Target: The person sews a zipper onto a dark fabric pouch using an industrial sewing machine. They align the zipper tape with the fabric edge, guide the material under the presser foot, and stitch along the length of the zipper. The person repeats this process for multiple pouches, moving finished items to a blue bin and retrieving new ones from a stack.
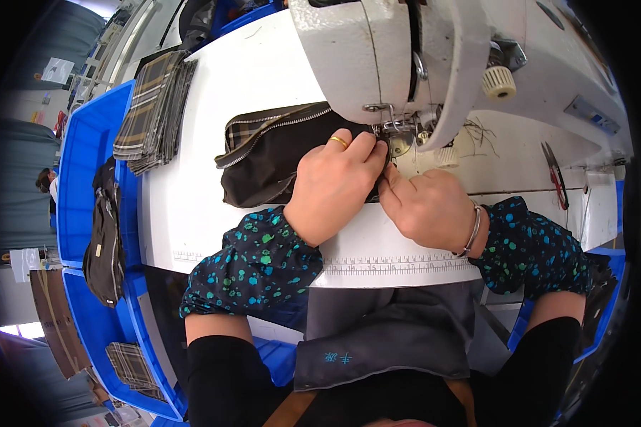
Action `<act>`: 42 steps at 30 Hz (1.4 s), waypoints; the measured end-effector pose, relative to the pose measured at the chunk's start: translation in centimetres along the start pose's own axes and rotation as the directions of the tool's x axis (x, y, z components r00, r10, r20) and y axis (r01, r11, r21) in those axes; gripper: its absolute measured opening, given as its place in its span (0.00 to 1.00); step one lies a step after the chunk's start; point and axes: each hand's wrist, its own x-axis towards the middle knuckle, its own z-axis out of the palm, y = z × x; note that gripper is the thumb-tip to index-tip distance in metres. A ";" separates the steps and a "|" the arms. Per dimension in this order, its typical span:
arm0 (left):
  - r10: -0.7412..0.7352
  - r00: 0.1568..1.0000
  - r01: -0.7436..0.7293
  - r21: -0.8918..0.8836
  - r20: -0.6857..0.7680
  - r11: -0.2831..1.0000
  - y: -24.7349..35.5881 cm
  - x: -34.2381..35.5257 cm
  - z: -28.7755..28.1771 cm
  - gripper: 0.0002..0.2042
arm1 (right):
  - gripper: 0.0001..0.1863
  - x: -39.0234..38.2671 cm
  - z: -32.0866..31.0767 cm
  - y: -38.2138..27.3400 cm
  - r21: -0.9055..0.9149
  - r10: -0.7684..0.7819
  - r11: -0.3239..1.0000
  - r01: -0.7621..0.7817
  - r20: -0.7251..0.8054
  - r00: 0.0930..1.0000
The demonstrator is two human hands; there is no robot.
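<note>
A black zippered pouch with a plaid lining lies on the white sewing table, its right end at the presser foot of a white sewing machine. My left hand, a gold ring on one finger, rests on the pouch with curled fingers gripping its edge just in front of the foot. Close beside it, my right hand pinches the same edge between thumb and fingers. The fingertips of both hands nearly meet there. The stitching point is partly hidden by the machine and my fingers.
Stacked plaid fabric pieces sit at the table's left edge. Blue bins line the left side, a black pouch draped over one. Red-handled thread snips lie at right. Loose threads lie behind the foot. A ruler strip edges the table.
</note>
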 end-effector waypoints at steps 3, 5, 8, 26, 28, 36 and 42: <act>-0.004 1.000 0.004 0.002 -0.003 1.000 0.1 0.0 0.1 0.15 | 0.15 0.0 -0.1 0.0 -0.004 -0.002 1.000 0.002 -0.003 1.000; -0.013 1.000 0.013 0.001 -0.003 1.000 0.3 -0.1 0.2 0.16 | 0.14 -0.1 0.1 0.0 -0.005 0.002 1.000 -0.002 -0.007 1.000; -0.014 1.000 0.014 -0.014 -0.002 1.000 0.2 -0.2 0.4 0.17 | 0.13 0.1 0.1 -0.3 -0.014 0.014 1.000 -0.014 -0.019 1.000; -0.061 0.991 0.061 0.002 0.115 0.998 0.1 -0.2 -1.1 0.21 | 0.15 0.1 -0.2 -0.1 -0.018 0.016 1.000 -0.016 -0.013 1.000; -0.014 0.997 0.015 -0.016 0.073 1.000 0.1 -0.5 -1.8 0.18 | 0.16 -0.1 -0.1 -0.1 -0.021 0.037 0.999 -0.038 -0.011 0.999; 0.123 0.990 -0.121 -0.034 0.062 0.992 0.7 -0.6 -2.3 0.16 | 0.18 -0.4 -0.9 -1.7 -0.050 0.019 0.999 -0.017 0.041 0.999; 0.176 0.982 -0.173 -0.054 0.066 0.983 0.7 -0.7 -1.1 0.14 | 0.17 -0.8 -0.8 -2.6 -0.008 0.002 1.000 -0.002 0.012 1.000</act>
